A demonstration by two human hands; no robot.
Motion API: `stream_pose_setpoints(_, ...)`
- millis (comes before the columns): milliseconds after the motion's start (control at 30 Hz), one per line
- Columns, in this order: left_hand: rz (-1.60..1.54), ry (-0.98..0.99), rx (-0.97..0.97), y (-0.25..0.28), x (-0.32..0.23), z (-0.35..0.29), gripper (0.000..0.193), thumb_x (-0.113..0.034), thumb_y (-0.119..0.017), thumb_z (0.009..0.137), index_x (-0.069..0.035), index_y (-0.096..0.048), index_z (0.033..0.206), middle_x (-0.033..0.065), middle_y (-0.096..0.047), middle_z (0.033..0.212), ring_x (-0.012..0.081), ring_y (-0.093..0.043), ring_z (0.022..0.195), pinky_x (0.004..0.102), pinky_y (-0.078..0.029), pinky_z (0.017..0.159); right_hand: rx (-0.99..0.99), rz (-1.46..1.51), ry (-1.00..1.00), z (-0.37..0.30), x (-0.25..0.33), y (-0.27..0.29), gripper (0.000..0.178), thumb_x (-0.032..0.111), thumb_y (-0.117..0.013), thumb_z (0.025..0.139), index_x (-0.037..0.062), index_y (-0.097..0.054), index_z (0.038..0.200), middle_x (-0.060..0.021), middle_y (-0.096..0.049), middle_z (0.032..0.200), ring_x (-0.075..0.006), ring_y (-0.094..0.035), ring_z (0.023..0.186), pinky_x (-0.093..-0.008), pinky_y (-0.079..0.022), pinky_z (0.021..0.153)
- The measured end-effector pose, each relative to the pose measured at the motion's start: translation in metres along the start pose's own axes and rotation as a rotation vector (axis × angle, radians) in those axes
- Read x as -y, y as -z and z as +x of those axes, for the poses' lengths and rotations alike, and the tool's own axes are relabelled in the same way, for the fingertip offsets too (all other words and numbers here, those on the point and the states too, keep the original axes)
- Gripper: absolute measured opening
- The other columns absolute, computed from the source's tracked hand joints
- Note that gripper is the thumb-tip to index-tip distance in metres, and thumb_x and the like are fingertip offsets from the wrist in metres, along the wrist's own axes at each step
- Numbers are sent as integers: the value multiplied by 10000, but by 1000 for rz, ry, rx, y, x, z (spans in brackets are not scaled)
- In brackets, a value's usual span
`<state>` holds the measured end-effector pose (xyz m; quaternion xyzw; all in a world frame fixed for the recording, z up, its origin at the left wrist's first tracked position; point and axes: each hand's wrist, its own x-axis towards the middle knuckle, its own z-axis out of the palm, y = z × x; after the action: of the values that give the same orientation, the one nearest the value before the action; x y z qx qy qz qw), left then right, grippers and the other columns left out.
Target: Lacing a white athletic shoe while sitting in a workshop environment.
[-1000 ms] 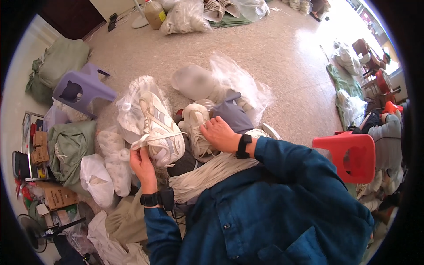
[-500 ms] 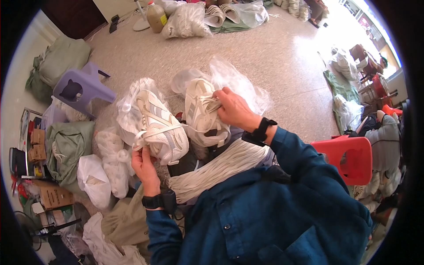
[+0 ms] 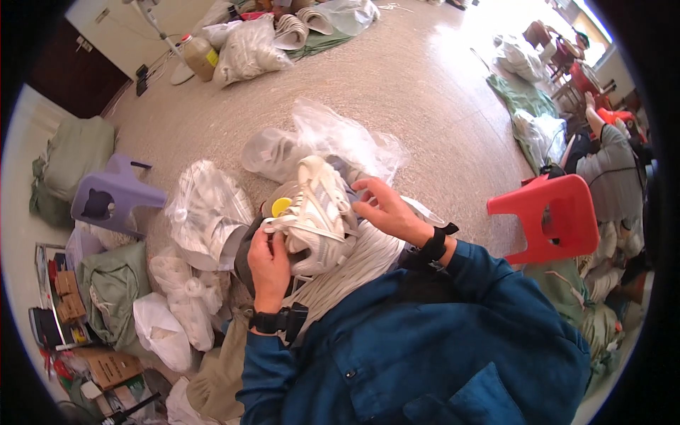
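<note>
A white and grey sneaker (image 3: 322, 205) rests over my lap, its toe pointing away from me and its laces loosely threaded. My left hand (image 3: 269, 265) is at the sneaker's left side, thumb and fingers pinched on a flat white shoelace (image 3: 297, 225). Just right of the sneaker is my right hand (image 3: 389, 212), its fingers apart and slightly bent, with nothing visible in them. A thick bundle of white laces (image 3: 361, 263) lies across my lap beneath the sneaker. Left of the sneaker shows a round yellow piece (image 3: 280, 206).
Clear plastic bags (image 3: 333, 138) lie ahead, and another bag (image 3: 205, 212) to the left. A purple stool (image 3: 124, 195) stands left, a red stool (image 3: 545, 212) right. Beyond are a stuffed bag (image 3: 251, 53) and a yellowish jug (image 3: 200, 58). Another person's arm (image 3: 595, 117) shows at far right.
Two sneakers were in view; now one is plainly seen, between my hands. My right hand has let go of the laces it pinched. The view has shifted, and the yellow piece now shows.
</note>
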<state>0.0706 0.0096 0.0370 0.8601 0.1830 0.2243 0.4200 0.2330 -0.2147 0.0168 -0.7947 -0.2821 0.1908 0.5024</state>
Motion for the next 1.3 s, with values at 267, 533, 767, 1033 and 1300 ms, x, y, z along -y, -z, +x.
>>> stream_pose_setpoints(267,-531,425,189,17,21,20,189,-85,-541,1001,36,-636,1111,38,-672,999,78,-583,866,233,-468,803,356,942,-553,18,-3,2,601,292,-719,928,-6,-481,1393,-74,-622,1236,-170,-582,1150,-331,-472,991)
stream_pose_setpoints(533,-507,395,193,28,10,23,199,-69,-533,1012,45,-622,1149,55,-679,1082,102,-617,914,253,-487,825,396,1511,-426,9,15,-12,459,69,-657,942,43,-516,1377,-75,-620,1331,-188,-611,1197,-360,-490,1047)
stream_pose_setpoints(767,3,101,153,12,-17,16,132,-84,-542,999,23,-606,1043,72,-661,924,117,-564,813,272,-473,758,369,1291,-191,3,13,-39,489,72,-656,940,28,-489,1397,-60,-608,1340,-154,-612,1167,-334,-501,1002)
stream_pose_setpoints(1033,367,-91,142,-13,-33,15,202,14,-528,906,45,-580,1099,260,-593,998,471,-557,944,442,-456,843,317,1499,-226,9,4,-27,457,153,-614,980,47,-489,1407,-77,-589,1368,-194,-564,1247,-371,-450,1064)
stream_pose_setpoints(1300,243,-101,233,-13,-22,29,279,-45,-494,986,56,-519,1246,135,-609,1115,215,-600,967,311,-480,879,337,1540,-201,-2,25,10,562,185,-702,919,38,-475,1411,-61,-581,1361,-175,-537,1258,-371,-423,1085)
